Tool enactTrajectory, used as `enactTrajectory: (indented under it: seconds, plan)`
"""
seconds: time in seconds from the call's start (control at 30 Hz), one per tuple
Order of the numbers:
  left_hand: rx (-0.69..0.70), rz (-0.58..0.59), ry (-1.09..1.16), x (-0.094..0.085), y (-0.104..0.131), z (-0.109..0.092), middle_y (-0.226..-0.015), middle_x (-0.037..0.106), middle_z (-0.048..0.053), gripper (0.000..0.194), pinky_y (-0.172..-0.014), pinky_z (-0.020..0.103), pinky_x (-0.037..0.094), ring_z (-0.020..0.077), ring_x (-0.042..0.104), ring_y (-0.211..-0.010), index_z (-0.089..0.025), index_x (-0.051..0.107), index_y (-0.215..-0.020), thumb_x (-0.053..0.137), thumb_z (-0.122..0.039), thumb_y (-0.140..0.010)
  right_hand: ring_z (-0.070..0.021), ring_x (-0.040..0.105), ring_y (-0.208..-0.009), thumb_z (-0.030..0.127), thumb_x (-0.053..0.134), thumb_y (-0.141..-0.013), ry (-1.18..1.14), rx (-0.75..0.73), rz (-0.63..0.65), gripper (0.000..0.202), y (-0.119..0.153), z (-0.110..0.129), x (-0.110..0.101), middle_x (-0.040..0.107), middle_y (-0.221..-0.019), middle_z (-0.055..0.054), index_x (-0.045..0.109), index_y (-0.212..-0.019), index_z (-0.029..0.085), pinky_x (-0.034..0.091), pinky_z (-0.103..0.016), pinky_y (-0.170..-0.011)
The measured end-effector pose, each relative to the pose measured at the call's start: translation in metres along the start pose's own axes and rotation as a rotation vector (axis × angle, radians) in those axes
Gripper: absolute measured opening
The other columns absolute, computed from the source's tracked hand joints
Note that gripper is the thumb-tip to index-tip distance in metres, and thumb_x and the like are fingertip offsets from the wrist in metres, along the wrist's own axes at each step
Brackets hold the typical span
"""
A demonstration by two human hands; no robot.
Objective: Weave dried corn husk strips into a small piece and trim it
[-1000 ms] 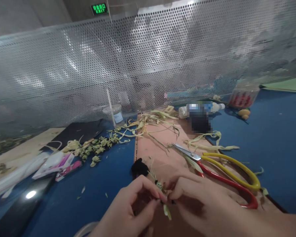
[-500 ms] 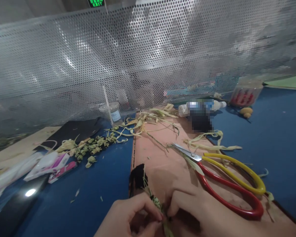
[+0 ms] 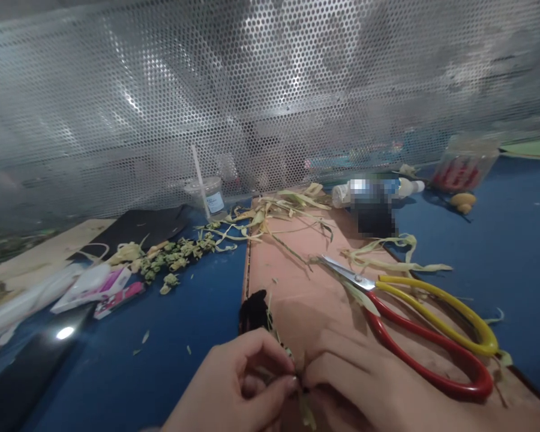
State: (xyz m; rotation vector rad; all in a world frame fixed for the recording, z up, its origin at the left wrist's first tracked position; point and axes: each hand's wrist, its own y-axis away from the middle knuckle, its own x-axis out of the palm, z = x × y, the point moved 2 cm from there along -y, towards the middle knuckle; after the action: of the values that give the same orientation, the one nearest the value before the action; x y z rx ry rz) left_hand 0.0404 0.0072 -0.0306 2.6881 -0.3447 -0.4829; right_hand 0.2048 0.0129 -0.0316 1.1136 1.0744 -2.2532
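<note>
Low in the view, my left hand (image 3: 240, 384) pinches a narrow pale-green plant strip (image 3: 308, 414) between thumb and forefinger. Beside it, my right hand (image 3: 360, 375) closes its bent fingers on the same strip, and the two sets of fingertips nearly meet. Most of the strip is hidden by the fingers; thin ends stick out above and below. Scissors (image 3: 364, 282) with one yellow and one red handle lie just beyond my right hand, blades slightly apart. A black patch (image 3: 254, 311) lies in front of my left hand on the pinkish-brown board (image 3: 292, 288).
Several small green knotted pieces (image 3: 180, 255) are heaped left of the board. Loose strips (image 3: 292, 207) lie at its far end, near a lidded cup (image 3: 213, 201) and a bottle (image 3: 409, 188). A clear tub (image 3: 465, 162) stands far right. Perforated metal screen (image 3: 270, 90) closes the back.
The camera view has shifted slightly, so the table things sit a little further right. My fingers have drawn closer together on the strip, covering more of its patterned part.
</note>
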Motion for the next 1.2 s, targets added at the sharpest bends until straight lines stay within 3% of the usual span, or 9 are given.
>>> enactTrajectory:
  seconds: [0.27,0.53,0.7,1.0,1.1,1.2]
  plan:
    - [-0.008,0.04,0.026,-0.003,-0.007,0.003,-0.064,0.061,0.0,0.029,-0.037,0.016,0.031,0.006,0.05,-0.039,-0.015,0.053,-0.078,0.066,-0.038,-0.067,-0.0142,0.049,-0.069,0.017,0.035,-0.091,0.138,-0.128,0.042,0.028,0.002,0.002,0.0,0.059,-0.074,-0.003,0.056,-0.073,0.018,0.038,-0.027,-0.063]
    - [0.018,0.024,0.051,-0.002,-0.004,0.006,-0.072,0.062,0.001,0.027,-0.031,0.016,0.026,0.0038,0.046,-0.033,-0.016,0.052,-0.083,0.06,-0.039,-0.071,-0.0144,0.049,-0.068,0.016,0.034,-0.09,0.172,-0.239,0.051,0.028,-0.001,-0.002,0.0,0.059,-0.073,-0.003,0.054,-0.071,0.02,0.038,-0.027,-0.062]
    - [0.02,0.116,0.024,-0.005,-0.006,0.004,-0.078,0.063,0.003,0.03,-0.033,0.017,0.032,0.0041,0.048,-0.034,-0.016,0.054,-0.091,0.062,-0.036,-0.069,-0.0136,0.052,-0.071,0.019,0.034,-0.091,0.095,-0.183,0.066,0.026,-0.002,-0.006,0.002,0.059,-0.075,-0.002,0.056,-0.077,0.02,0.042,-0.027,-0.066]
    - [0.124,0.065,-0.007,-0.007,-0.003,-0.002,-0.081,0.065,0.003,0.03,-0.047,0.017,0.043,0.009,0.059,-0.053,-0.017,0.056,-0.099,0.061,-0.027,-0.071,-0.0137,0.058,-0.082,0.024,0.047,-0.087,0.036,-0.092,0.036,0.014,-0.004,-0.008,0.004,0.063,-0.083,-0.003,0.06,-0.092,0.021,0.046,-0.026,-0.074]
    - [0.114,0.09,-0.005,-0.005,-0.004,0.003,-0.085,0.064,0.005,0.032,-0.042,0.018,0.041,0.0066,0.054,-0.043,-0.017,0.055,-0.102,0.058,-0.032,-0.074,-0.0133,0.058,-0.081,0.022,0.048,-0.086,-0.017,-0.013,0.064,0.013,-0.004,-0.011,0.005,0.063,-0.084,-0.003,0.059,-0.093,0.021,0.047,-0.025,-0.072]
    - [0.126,0.069,0.011,-0.004,-0.003,0.004,-0.086,0.064,0.005,0.032,-0.041,0.019,0.041,0.0059,0.053,-0.041,-0.017,0.055,-0.1,0.058,-0.035,-0.074,-0.0128,0.058,-0.084,0.018,0.048,-0.085,-0.077,-0.026,0.1,0.013,-0.005,-0.01,0.005,0.063,-0.086,-0.003,0.059,-0.092,0.021,0.048,-0.024,-0.073]
